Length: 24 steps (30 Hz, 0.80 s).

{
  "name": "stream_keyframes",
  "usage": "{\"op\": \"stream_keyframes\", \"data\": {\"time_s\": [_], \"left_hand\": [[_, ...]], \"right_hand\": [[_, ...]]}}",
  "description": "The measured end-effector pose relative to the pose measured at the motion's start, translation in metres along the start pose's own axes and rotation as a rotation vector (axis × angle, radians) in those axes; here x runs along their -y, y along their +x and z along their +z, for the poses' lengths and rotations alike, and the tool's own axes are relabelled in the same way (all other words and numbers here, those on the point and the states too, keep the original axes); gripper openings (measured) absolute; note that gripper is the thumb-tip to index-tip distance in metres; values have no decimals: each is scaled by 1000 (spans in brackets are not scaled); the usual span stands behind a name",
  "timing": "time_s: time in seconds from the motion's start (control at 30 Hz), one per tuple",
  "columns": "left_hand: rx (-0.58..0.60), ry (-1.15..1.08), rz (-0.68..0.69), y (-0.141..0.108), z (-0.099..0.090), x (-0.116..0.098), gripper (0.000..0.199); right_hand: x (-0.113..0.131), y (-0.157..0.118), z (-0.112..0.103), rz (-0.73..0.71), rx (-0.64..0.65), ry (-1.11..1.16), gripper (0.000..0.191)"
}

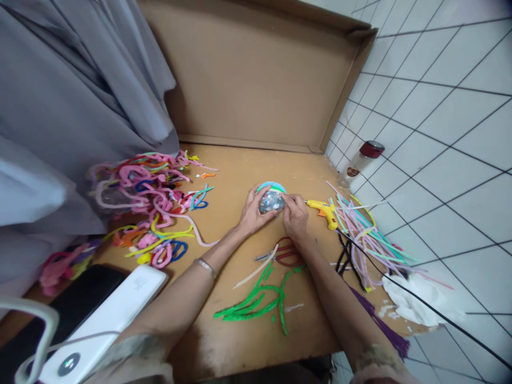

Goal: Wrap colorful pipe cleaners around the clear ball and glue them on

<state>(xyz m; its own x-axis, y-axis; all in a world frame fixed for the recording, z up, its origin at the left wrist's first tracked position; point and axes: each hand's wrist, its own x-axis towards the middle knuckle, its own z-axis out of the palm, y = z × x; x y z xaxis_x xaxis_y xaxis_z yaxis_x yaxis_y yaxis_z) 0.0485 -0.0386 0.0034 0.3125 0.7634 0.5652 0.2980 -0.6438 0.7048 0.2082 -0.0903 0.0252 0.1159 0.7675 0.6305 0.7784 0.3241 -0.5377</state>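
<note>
Okay, the left hand (255,209) curls its fingers and thumb around a rounded grey speckled object (272,202), blue and green strips across its far side, held mid-scene above the wooden table (240,346). The right hand (296,215) has bunched fingers at the object's right edge; whether they pinch anything is hidden, cannot tell. A yellow glue gun (325,212) lies just right of that hand, nozzle toward it, beside a spread of pastel pipe cleaners (364,242). Red-handled scissors (280,250) lie nearer, partly under the right forearm, with green pipe cleaners (230,313) nearer still. A tangled heap of mostly pink pipe cleaners (138,184) fills the far left; a white power bank (108,320) sits near left. On the right, crumpled white tissue (412,298) lies near, and a red-capped bottle (358,165) stands far, by the tiled wall (436,122). Cardboard (256,74) stands at the far side.
</note>
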Motion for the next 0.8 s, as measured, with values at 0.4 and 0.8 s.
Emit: {"op": "stream_keyframes", "data": {"time_s": [0.4, 0.8], "left_hand": [[-2, -15, 0, -1, -1, -1, 76], [-25, 21, 5, 0, 0, -1, 85]], "right_hand": [[1, 4, -1, 90, -77, 125, 41], [3, 9, -7, 359, 331, -460, 25]]}}
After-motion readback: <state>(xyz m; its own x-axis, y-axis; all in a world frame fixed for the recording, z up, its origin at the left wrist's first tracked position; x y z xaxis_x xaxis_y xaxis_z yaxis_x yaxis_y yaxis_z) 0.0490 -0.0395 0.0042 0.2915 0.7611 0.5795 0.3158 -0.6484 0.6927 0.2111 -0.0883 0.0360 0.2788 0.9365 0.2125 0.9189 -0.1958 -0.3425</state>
